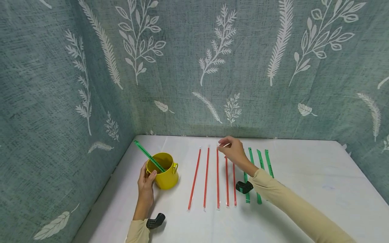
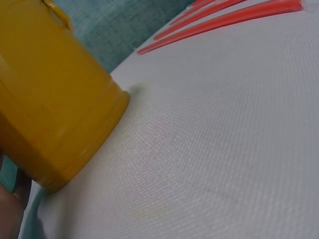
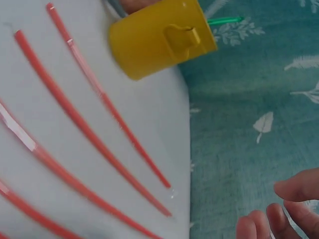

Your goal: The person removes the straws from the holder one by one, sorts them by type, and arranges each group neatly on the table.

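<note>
My left hand (image 1: 146,185) grips a small yellow bucket (image 1: 167,179) by its left side, the thumb over the rim. One green straw (image 1: 149,157) leans inside it, its upper end sticking out to the left. My right hand (image 1: 234,152) hovers at the far ends of several red straws (image 1: 217,179) in clear wrappers, laid side by side. In the right wrist view its thumb (image 3: 299,185) and fingers are apart with nothing between them. Right of the red straws lie several green straws (image 1: 260,158), partly hidden beneath the right forearm.
Everything rests on a white table (image 1: 313,175). A grey-green leaf-patterned cloth (image 1: 188,67) hangs along its back and left side. Each wrist carries a black camera mount; the left one (image 1: 156,220) is low over the table in front of the bucket.
</note>
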### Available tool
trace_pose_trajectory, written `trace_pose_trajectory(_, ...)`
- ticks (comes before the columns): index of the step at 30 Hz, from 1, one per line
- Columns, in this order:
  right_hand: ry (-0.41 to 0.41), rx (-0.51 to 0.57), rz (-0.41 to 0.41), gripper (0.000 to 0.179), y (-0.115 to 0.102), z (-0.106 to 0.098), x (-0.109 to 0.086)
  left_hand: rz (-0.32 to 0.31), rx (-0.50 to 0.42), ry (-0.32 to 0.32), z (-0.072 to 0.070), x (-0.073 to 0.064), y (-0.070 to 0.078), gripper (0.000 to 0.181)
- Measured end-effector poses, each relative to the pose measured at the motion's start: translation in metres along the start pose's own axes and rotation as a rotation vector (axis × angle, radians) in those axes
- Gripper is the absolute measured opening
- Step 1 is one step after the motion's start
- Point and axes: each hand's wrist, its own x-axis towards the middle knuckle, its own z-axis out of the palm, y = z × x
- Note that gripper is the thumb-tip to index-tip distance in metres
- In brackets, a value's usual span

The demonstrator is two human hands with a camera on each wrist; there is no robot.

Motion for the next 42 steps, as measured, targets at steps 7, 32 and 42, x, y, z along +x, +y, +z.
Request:
trace_pose_trajectory(7,-0.013,0.049,0.012,0.019,-0.005,0.013,0.005,-0.001,-0.006,0.009,0.000,0.001,-0.002,0.054)
trace_pose_trajectory(32,-0.086,0.145,0.019,0.020,-0.037,0.062,0.021,0.012,-0.014,0.006,0.000,0.001,-0.001,0.053)
trace_pose_trajectory(42,-0.151,0.165,-0.034,0.022,-0.051,0.085,0.028,0.027,-0.009,0.014,0.000,0.001,-0.002,0.054)
